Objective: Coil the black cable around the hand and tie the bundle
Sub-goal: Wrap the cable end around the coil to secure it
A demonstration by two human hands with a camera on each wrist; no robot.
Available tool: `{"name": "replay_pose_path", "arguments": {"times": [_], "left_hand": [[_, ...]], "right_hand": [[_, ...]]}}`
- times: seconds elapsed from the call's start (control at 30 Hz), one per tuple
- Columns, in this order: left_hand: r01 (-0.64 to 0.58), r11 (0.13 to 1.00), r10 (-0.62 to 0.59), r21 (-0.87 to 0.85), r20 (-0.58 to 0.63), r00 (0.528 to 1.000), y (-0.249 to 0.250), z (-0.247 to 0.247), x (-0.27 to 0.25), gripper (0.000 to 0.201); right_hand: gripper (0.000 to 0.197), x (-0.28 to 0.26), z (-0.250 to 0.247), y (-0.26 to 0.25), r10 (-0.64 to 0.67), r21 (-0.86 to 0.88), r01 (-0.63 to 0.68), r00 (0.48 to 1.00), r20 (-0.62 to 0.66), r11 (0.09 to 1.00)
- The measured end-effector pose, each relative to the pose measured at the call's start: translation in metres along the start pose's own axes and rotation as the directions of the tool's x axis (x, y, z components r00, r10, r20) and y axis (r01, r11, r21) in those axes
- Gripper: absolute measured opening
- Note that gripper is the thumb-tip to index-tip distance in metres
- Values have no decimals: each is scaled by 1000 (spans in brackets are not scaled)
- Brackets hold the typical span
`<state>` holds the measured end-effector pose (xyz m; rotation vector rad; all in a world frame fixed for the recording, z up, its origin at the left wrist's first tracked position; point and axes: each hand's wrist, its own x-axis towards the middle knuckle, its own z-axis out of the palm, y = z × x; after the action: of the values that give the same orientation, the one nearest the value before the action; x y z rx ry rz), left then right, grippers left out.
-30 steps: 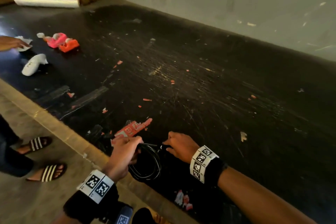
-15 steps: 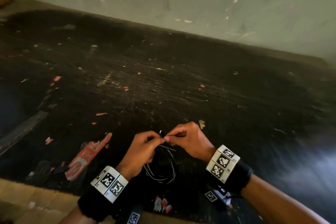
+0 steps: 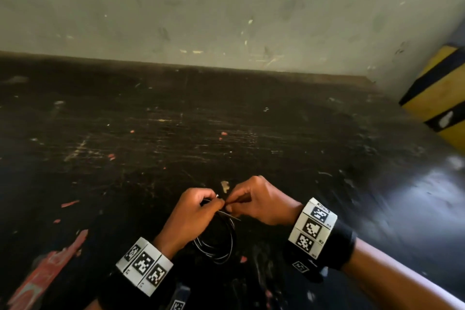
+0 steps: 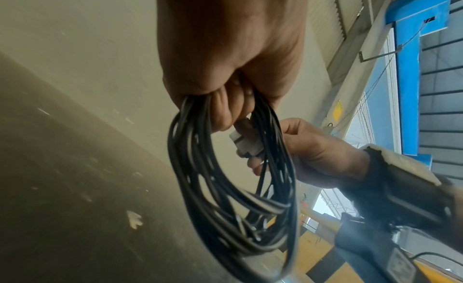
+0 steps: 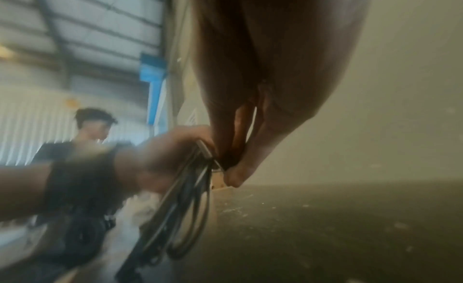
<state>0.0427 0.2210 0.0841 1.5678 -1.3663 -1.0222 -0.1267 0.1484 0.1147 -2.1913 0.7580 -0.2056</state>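
Observation:
The black cable hangs as a coil of several loops below my two hands, over the dark worktop. My left hand grips the top of the coil in a fist. A small white connector shows just under its fingers. My right hand pinches a thin end of the cable right against the left thumb. In the right wrist view its fingertips close on the top of the loops. What the pinch holds beyond that is hidden.
The worktop is black, scratched and dotted with red scraps; a red label sticks near its front left. A grey wall runs along the back. A yellow-and-black post stands at the right. A person stands behind.
Both hands have come together at the top of the coil, the right now pinching at the left thumb. The head view has swung right, losing the boxes and toys at left.

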Motion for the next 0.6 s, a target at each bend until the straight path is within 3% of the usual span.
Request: {"name": "replay_pose_path", "arguments": {"times": [0.17, 0.27, 0.43, 0.5, 0.6], "left_hand": [[-50, 998, 50, 43, -1, 999, 25, 24, 8, 22], [-114, 992, 117, 58, -44, 992, 41, 32, 12, 25], [-86, 995, 89, 53, -37, 995, 49, 40, 6, 26], [-93, 990, 101, 103, -73, 992, 49, 40, 4, 22], [-118, 984, 140, 131, -175, 975, 52, 50, 5, 22]], "right_hand": [[14, -15, -30, 11, -94, -244, 118, 990, 107, 963], [13, -25, -39, 18, -192, -288, 208, 978, 83, 935], [12, -35, -43, 25, -300, -328, 299, 953, 47, 896], [7, -34, -43, 28, -263, -311, 226, 961, -85, 923], [13, -29, -44, 33, -11, -51, -11, 913, -407, 999]]}}
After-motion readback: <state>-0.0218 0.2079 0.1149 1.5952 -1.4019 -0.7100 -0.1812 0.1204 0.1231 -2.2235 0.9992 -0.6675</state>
